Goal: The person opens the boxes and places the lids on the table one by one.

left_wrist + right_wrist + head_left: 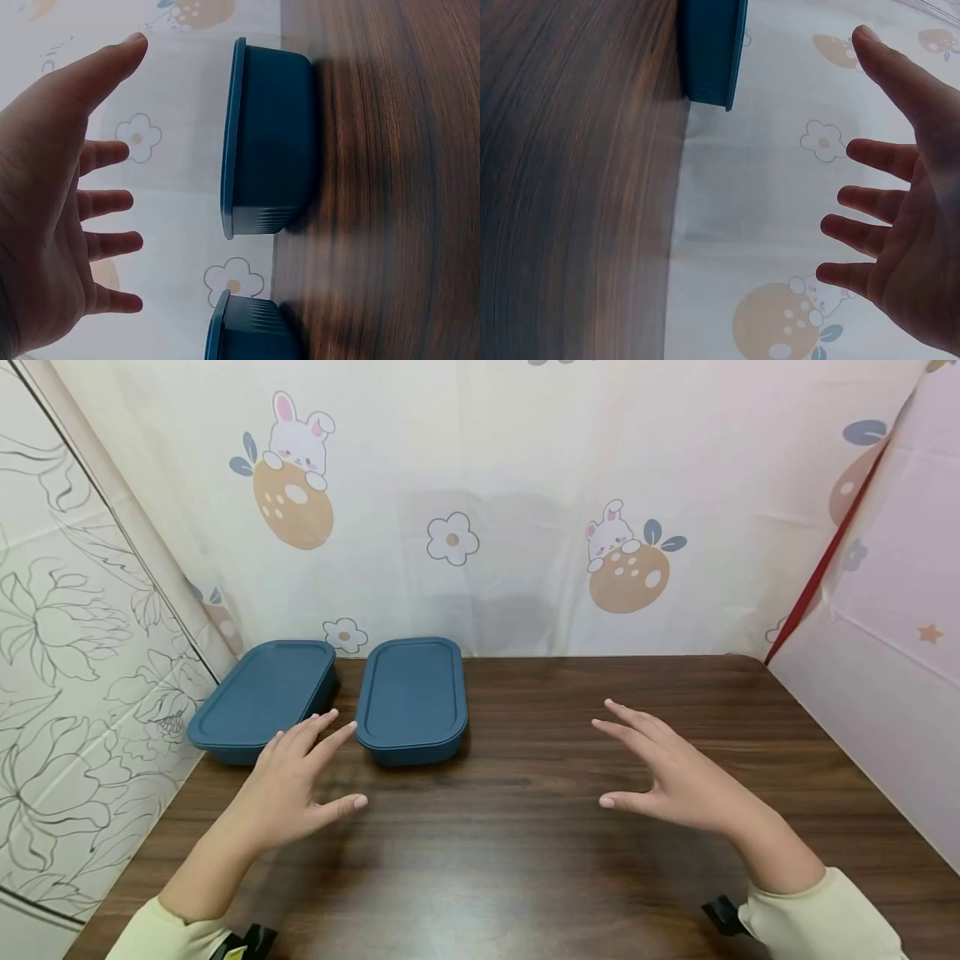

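Two lidded blue boxes stand side by side at the back left of the table. The left box (266, 689) is set at an angle, and the right box (412, 697) is a little narrower in view. My left hand (288, 785) hovers in front of them with fingers spread, holding nothing; in the left wrist view a gap shows between this hand (52, 195) and the nearer box (271, 139). Over the right half of the table, my right hand (667, 772) is held up with fingers spread, also holding nothing and well apart from both boxes.
The dark wood-grain table (525, 860) ends at a pale curtain (517, 510) printed with rabbits and flowers. A white panel with line-drawn flowers (82, 652) borders the left side, and a pale cloth (885, 652) hangs along the right.
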Motion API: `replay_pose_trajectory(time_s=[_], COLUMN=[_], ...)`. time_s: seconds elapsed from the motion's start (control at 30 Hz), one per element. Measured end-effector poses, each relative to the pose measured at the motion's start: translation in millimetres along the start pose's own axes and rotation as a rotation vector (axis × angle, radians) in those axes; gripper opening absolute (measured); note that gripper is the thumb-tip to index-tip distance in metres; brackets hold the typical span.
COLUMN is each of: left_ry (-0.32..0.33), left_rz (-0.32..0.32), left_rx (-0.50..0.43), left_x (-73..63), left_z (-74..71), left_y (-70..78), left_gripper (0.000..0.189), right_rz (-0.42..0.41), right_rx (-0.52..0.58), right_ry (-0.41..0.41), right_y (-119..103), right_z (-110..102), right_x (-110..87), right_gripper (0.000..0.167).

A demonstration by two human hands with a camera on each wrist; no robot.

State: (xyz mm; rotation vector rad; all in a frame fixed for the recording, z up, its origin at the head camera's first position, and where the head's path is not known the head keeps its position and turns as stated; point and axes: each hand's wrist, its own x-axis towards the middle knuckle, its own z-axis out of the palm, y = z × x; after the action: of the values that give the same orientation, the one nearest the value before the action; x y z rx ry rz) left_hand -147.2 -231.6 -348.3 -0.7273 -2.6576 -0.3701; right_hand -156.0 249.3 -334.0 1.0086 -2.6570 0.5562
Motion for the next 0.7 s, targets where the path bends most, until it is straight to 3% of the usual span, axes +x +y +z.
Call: replay_pose_trajectory(time_s=[0.37, 0.7], left_ry=[0.065, 0.084], left_rz=[0.045, 0.026], left_rx=[-0.043, -0.079], left_x=[4.4, 4.9], left_z=[6.3, 12.2], left_y=[-6.8, -12.4], left_gripper=[0.079, 0.079], right_rz=[0.017, -0.021], right_rx=[0.055, 0.099], right_ry=[-0.039, -0.047], right_y=[-1.9, -3.5], right_z=[12.6, 26.2], right_x=[15.8, 29.9], right_gripper=[0.083, 0.083])
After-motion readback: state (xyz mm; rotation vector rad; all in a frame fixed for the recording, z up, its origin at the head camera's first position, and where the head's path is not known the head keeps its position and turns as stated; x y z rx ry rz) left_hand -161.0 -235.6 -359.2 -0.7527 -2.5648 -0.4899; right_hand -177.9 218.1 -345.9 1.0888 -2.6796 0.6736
